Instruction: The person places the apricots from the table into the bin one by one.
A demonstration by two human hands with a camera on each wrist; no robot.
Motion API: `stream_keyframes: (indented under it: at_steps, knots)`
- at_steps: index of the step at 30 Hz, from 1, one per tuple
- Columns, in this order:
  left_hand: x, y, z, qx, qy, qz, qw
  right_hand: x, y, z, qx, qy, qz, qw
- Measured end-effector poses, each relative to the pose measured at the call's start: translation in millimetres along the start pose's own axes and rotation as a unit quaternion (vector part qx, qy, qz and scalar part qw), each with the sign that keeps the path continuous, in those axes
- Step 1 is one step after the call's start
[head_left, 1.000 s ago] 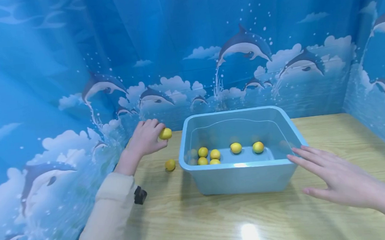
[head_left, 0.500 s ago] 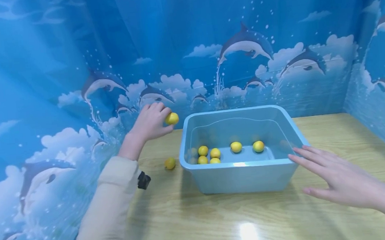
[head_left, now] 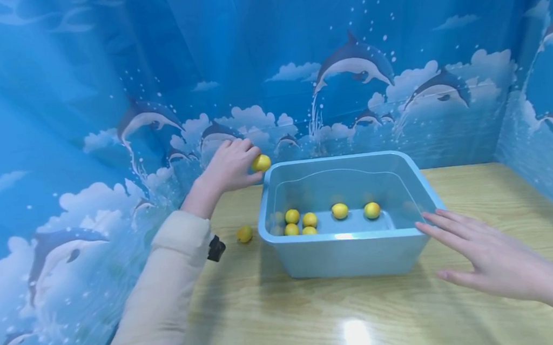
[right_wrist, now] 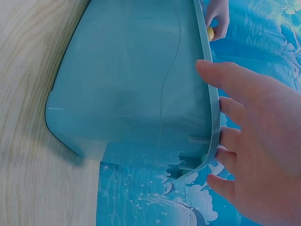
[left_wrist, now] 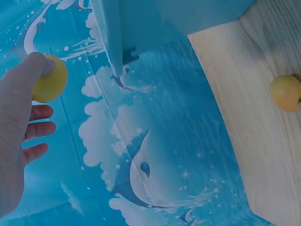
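In the head view my left hand (head_left: 233, 166) pinches a small round yellow fruit (head_left: 261, 163) between thumb and fingers. It is raised by the back left corner of a light blue plastic bin (head_left: 351, 256). The left wrist view shows the same yellow fruit (left_wrist: 50, 80) at the fingertips, the other fingers loosely bent. Another yellow fruit (head_left: 244, 234), with an orange blush, lies on the table left of the bin. My right hand (head_left: 490, 256) is spread, its fingertips at the bin's right rim. Several more yellow fruits (head_left: 340, 211) lie inside the bin.
The bin stands on a light wood-grain table (head_left: 312, 321). Behind and to the left hangs a blue curtain (head_left: 258, 60) printed with dolphins. A small black block (head_left: 216, 248) sits at my left cuff.
My left hand has risen and moved right with the yellow fruit, from above the table to the bin's back left corner. My right hand has stayed at the rim.
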State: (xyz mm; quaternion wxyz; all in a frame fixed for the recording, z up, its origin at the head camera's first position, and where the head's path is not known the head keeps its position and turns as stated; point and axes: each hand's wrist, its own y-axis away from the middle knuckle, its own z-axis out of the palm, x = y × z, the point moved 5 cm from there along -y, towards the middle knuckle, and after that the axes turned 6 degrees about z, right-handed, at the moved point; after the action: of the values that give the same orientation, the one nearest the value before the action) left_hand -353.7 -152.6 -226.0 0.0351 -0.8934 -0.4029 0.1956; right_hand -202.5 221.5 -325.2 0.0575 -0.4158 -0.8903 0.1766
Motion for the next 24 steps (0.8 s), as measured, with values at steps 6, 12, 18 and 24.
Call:
stream_keyframes:
  at_steps: [6, 12, 18, 24]
  knots:
    - [9.5, -14.4, -2.7, -0.014, -0.014, 0.024, 0.9995, 0.4, -0.5, -1.2, 0.007, 0.003, -0.005, 1.0000]
    - [19.5, -26.0, -5.5, -0.019, -0.016, 0.041, 0.9988, 0.3, -0.3, -1.4, 0.008, 0.005, -0.007, 0.9999]
    - [28.4, -36.0, -7.3, -0.025, -0.030, 0.061, 0.9974, 1.3, 1.0, -1.4, 0.008, 0.005, -0.003, 1.0000]
    - [32.0, -43.1, -2.3, -0.039, -0.039, 0.068, 0.9961, 0.7, 0.3, 0.0, -0.007, 0.003, 0.006, 1.0000]
